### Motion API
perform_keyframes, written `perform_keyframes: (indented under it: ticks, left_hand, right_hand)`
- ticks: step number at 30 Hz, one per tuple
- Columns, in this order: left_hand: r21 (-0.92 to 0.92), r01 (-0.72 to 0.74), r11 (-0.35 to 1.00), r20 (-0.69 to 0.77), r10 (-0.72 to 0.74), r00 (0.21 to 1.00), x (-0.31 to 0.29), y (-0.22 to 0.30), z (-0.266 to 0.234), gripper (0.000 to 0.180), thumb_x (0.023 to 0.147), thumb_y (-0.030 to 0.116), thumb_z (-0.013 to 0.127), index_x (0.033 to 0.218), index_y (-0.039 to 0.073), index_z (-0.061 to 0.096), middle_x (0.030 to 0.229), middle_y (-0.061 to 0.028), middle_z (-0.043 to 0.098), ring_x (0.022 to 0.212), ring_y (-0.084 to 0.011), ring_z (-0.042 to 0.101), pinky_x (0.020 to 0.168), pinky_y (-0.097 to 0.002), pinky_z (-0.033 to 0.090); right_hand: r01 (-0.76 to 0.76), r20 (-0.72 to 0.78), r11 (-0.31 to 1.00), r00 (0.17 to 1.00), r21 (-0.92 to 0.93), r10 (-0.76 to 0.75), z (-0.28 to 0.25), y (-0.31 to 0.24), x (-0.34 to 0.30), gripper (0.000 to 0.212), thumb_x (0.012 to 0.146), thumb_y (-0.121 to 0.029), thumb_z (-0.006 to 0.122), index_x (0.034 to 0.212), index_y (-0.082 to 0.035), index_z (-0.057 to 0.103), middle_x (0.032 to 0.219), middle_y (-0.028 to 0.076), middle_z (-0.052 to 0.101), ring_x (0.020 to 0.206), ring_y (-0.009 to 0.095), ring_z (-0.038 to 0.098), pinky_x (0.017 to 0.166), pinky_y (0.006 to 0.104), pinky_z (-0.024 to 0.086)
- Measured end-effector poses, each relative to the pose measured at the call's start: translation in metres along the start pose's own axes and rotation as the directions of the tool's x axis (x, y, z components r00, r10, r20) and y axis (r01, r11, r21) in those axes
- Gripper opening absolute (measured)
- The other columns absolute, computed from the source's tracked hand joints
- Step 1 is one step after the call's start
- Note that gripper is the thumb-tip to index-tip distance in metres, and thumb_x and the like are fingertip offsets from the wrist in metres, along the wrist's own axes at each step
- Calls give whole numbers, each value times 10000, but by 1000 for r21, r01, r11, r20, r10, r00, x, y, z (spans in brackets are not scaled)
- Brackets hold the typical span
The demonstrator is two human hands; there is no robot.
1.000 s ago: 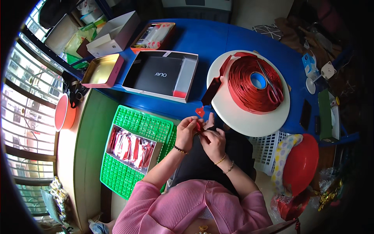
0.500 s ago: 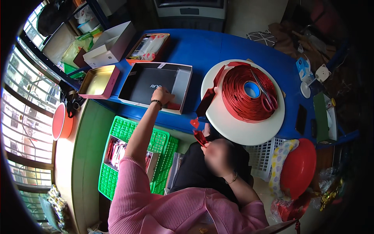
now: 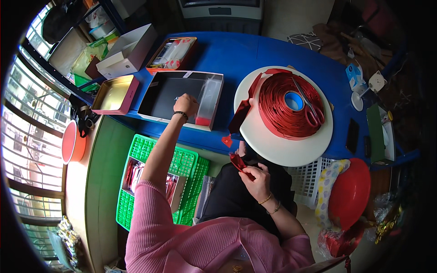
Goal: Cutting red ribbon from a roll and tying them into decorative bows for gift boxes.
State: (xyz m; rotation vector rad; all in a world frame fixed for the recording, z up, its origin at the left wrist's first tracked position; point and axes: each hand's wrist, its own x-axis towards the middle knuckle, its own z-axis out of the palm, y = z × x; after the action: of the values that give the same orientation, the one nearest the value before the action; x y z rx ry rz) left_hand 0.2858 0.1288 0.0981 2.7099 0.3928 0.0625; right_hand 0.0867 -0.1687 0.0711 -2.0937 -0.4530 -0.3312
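My left hand (image 3: 185, 105), wearing a dark beaded bracelet, is curled over a shallow box (image 3: 157, 98) with a black inside. Its fingertips are hidden, so whatever they hold does not show. Beside it in the box lie a see-through plastic piece (image 3: 210, 96) and a small red item (image 3: 203, 121). Above my lap, my right hand (image 3: 256, 182) pinches the end of a glossy red strip (image 3: 236, 161). A large coil of red strip (image 3: 277, 109) with a blue core rests on a round white board (image 3: 291, 157); its loose end hangs off the left side. Scissors (image 3: 311, 116) lie on the coil.
On the blue table (image 3: 227, 50) are an orange tray (image 3: 157, 70), a pink tin (image 3: 129, 98), a white box (image 3: 129, 52) and a dark phone (image 3: 352, 136). Green baskets (image 3: 182, 157) stand below at left. A red basin (image 3: 353, 195) and white basket (image 3: 309, 179) are at right.
My left hand has drawn back slightly to the left, uncovering more of the red item in the box. My right hand, blurred before, now shows its fingers pinching the red strip.
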Motion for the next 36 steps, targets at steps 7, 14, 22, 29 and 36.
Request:
perform_keyframes:
  ticks: [7,14,22,29,36]
  left_hand:
    - [-901,239,363,259,8,966,-66,5,-47,130,763,112,647,793,-10,679,584,-4,542,533,-73,462,484,-219,356]
    - [-919,389,69,392,34,919,-145,24,-8,138,820,146,674,756,27,649,616,16,537,537,-54,433,496,-196,319]
    - [-860,510,-5,509,40,860,-174,35,12,114,862,136,618,833,26,628,722,-46,635,684,-148,612,649,-253,478]
    - [-887,456,-75,444,139,885,-192,48,19,92,878,100,587,900,14,615,833,-69,646,777,-171,631,757,-290,511]
    - [-911,412,-27,402,172,899,-210,55,33,48,837,30,626,869,21,591,848,-65,641,792,-159,630,748,-276,507]
  right_hand:
    - [-51,-60,999,997,3,51,-25,6,4,122,695,-73,732,758,-55,629,786,80,674,688,228,629,783,350,413]
    - [212,-102,975,970,-71,-219,-29,-35,30,153,692,-72,738,783,-75,614,786,44,662,664,188,610,699,321,385]
    - [222,-31,961,973,-165,-230,-19,-26,25,143,708,-82,711,776,-86,585,757,28,652,625,176,606,649,327,366]
    - [203,-12,959,978,-199,-209,-10,-22,22,124,715,-94,696,768,-86,583,728,31,641,628,179,604,638,334,355]
    - [139,-5,970,990,-200,-143,-7,-22,20,129,690,-91,713,752,-90,600,744,37,654,616,194,599,614,329,360]
